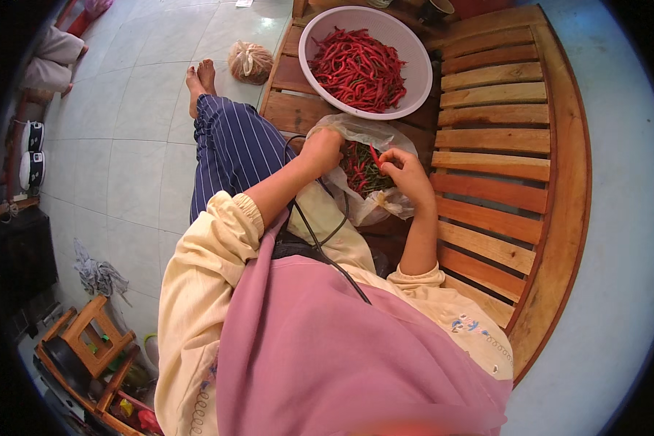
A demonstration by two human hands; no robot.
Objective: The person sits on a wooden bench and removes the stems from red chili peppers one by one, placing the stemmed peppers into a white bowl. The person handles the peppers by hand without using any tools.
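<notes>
An open clear plastic bag (379, 210) sits before me on the wooden bench, with red chillies and green stems (362, 171) inside. At its right side, my right hand (409, 171) pinches a red chilli (374, 155) between thumb and fingers, over the bag's mouth. My left hand (324, 147) is bent down at the bag's left rim; its fingertips are mostly hidden, so what they grip does not show. Just beyond the bag stands a white plastic colander basket (418, 82), holding a heap of red chillies (359, 71).
The slatted bench back (493, 161) rises on the right. A black cable (305, 218) runs across my lap. On the tiled floor (141, 103) are a tied plastic bag (249, 62) and a crumpled cloth (99, 275). Another person's legs (52, 65) show at upper left.
</notes>
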